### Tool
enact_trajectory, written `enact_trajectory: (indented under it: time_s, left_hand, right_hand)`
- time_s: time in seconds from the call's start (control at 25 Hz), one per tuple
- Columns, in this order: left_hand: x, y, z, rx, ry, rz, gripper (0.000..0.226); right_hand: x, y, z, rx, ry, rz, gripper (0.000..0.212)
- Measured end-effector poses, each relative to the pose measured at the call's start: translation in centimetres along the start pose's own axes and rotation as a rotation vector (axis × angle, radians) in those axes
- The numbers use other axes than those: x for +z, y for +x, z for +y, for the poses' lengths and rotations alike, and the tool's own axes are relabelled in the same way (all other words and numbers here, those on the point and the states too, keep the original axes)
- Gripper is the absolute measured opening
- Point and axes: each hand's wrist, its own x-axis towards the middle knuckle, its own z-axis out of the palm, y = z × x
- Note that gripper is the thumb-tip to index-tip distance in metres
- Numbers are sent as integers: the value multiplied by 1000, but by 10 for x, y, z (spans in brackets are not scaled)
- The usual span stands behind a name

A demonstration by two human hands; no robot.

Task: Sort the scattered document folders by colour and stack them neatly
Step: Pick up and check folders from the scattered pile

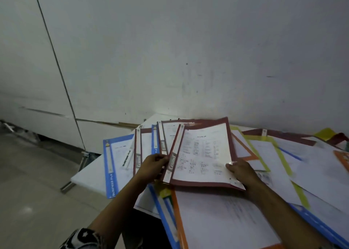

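A maroon-edged folder (204,154) with a printed sheet under its clear cover is held above the pile on the white table (85,175). My left hand (153,163) grips its spine edge and my right hand (239,170) pinches its lower right corner. Behind it lie two more maroon folders (138,148), fanned out. A blue folder (111,163) lies at the table's left edge. Orange (243,150), yellow-green (279,154) and further blue folders (166,216) spread loosely across the right and the near side.
A white wall (188,50) rises right behind the table. The table's left edge drops to a grey floor (28,192), where a metal table leg (83,160) shows. Folders overhang the near edge.
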Motion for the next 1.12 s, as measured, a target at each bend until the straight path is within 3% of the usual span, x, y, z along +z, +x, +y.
enact_trajectory:
  time_s: [0.08,0.16,0.28,0.36,0.48,0.64,0.72,0.84,0.92,1.12]
  left_hand:
    - [-2,11,0,-23,77,-30,16]
    - [2,24,-3,-44,253,-17,17]
    - [10,40,-4,46,376,178,20]
    - [10,53,-5,110,381,300,27]
    - [7,76,-4,38,388,312,49]
    - [14,95,-7,-60,637,267,78]
    - [15,101,-12,-51,582,237,70]
    - [9,105,-13,-41,476,187,41]
    - [4,104,-11,-62,398,153,33]
    - [4,77,-19,170,200,262,26]
  right_hand:
    - [-5,7,2,1,-116,-14,35]
    - [-15,11,0,10,-426,-39,43]
    - [-27,15,-2,-16,-842,97,57]
    - [-32,17,-6,-98,-810,185,44]
    - [-18,22,-11,-295,-569,175,24]
    - [20,20,-8,-568,-554,-10,32]
    - [37,22,1,-598,-605,-102,32]
    - [48,23,15,-611,-609,-72,32]
    - [48,22,16,-595,-607,-71,30]
    - [88,26,-50,-431,-566,-60,30]
